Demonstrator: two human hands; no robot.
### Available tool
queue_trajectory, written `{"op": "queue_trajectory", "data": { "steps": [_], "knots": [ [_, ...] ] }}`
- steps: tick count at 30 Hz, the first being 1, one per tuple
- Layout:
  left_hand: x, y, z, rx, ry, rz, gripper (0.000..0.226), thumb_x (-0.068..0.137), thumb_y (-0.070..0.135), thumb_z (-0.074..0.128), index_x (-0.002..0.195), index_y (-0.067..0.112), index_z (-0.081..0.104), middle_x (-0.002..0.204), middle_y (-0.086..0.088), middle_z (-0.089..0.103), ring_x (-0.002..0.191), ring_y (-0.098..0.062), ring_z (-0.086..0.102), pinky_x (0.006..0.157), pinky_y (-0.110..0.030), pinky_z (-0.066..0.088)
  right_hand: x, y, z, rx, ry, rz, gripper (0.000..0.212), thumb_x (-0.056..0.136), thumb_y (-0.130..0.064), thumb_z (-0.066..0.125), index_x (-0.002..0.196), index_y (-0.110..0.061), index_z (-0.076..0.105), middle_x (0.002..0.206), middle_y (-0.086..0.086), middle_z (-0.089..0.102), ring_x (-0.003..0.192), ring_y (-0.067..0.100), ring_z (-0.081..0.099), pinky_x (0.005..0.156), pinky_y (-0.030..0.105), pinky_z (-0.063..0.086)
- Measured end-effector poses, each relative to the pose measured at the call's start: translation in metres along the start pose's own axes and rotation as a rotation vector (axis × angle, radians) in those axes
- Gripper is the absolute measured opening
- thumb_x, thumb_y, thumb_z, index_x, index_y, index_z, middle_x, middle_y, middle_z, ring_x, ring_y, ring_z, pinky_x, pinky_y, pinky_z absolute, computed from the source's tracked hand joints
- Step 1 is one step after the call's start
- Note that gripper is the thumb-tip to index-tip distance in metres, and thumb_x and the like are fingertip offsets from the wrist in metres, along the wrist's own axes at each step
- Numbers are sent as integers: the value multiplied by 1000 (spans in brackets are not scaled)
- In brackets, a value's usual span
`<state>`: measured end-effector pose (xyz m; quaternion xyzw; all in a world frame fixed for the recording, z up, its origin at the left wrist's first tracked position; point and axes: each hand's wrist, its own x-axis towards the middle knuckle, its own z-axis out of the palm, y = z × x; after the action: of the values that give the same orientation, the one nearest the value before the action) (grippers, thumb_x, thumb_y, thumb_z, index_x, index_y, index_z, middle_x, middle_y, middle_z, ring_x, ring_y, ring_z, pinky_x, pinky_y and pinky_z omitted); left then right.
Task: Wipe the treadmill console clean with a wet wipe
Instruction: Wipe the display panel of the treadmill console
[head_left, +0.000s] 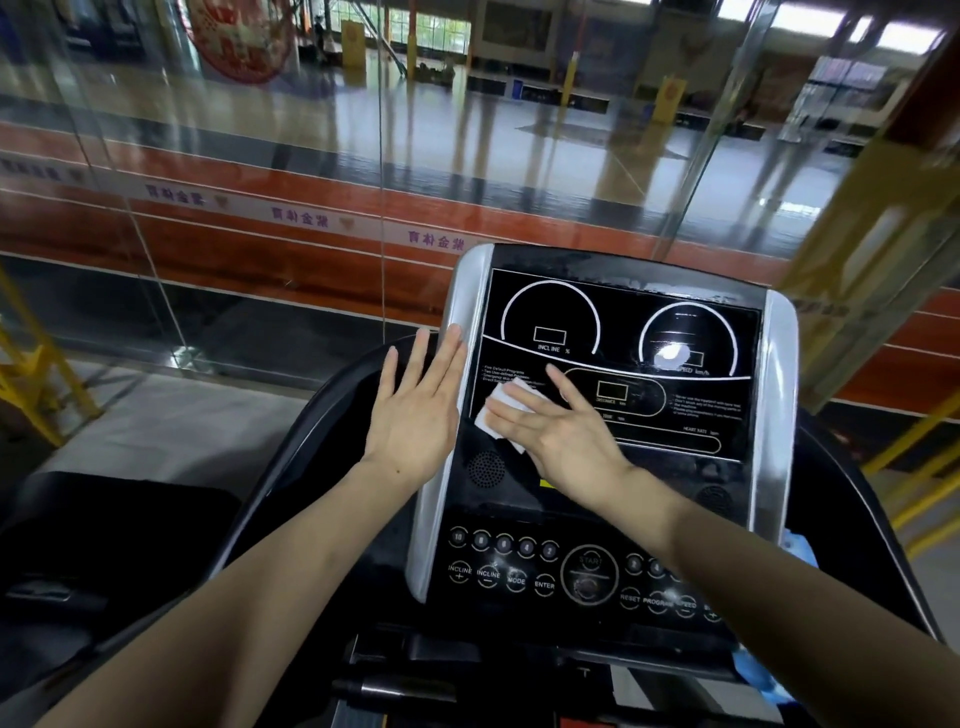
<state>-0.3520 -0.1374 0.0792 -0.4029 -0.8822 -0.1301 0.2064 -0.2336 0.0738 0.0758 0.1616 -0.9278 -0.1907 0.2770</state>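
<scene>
So the glossy black treadmill console with silver side rails (623, 332) sits right of centre in the frame, tilted back toward the glass wall (311, 156) behind it. The right hand (566, 431) lies flat on the lower-left part of the display panel, fingers (511, 410) straight and spread a bit, pressing a small white folded wet wipe (501, 405) against the screen. The wipe pokes out on the left side of that hand, near the block of small printed text and just below the INCLINE dial. It isn't pinched or balled up, just pinned under the flat fingers.

The left hand (415, 410) is open too, palm down with fingers straight and together, resting against the left silver side rail (447, 415) of the console and over the curved black handlebar housing (322, 415) next to it. It holds nothing.

The upper part of the screen looks streaky and wet near the top edge, and there's a bright glare spot on the SPEED dial at the right. Lower in the frame is the row of round black buttons (519, 564) with START in the middle. Something crumpled and blue (802, 551) peeks out at the right edge of the console; I can't tell what it is.
</scene>
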Motion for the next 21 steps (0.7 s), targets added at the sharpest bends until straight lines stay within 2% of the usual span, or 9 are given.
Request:
{"op": "queue_trajectory", "data": {
  "steps": [3, 10, 14, 21],
  "knots": [
    [0, 9, -1, 23, 38, -12, 68, 103, 22, 28, 165, 15, 0, 173, -1, -16, 158, -31, -18, 128, -57, -1, -17, 4, -6, -15, 2, 35, 53, 92, -17, 71, 144, -26, 61, 150, -12, 59, 147, 15, 46, 124, 58, 20],
    [-2, 47, 0, 23, 70, 138, 66, 102, 25, 33, 165, 15, 14, 174, -5, -2, 160, -31, -11, 128, -58, 5, -74, 25, -17, 35, 38, 150, 55, 90, -2, 67, 140, -24, 63, 146, -9, 63, 146, 17, 49, 125, 59, 26],
    [6, 65, 2, -2, 73, 165, 66, 102, 23, 41, 164, 15, 21, 174, -5, 4, 160, -33, -5, 127, -60, 8, -98, 36, -18, 33, 24, 182, 58, 90, -1, 64, 143, -25, 62, 149, -8, 60, 147, 17, 47, 124, 61, 27],
    [18, 100, 14, -11, 52, 254, 67, 101, 25, 44, 164, 16, 22, 174, -6, 6, 160, -33, -6, 127, -59, 8, -148, 56, -31, 18, 29, 290, 57, 88, -1, 65, 141, -22, 65, 148, -6, 62, 145, 17, 49, 120, 62, 33]
  ]
}}
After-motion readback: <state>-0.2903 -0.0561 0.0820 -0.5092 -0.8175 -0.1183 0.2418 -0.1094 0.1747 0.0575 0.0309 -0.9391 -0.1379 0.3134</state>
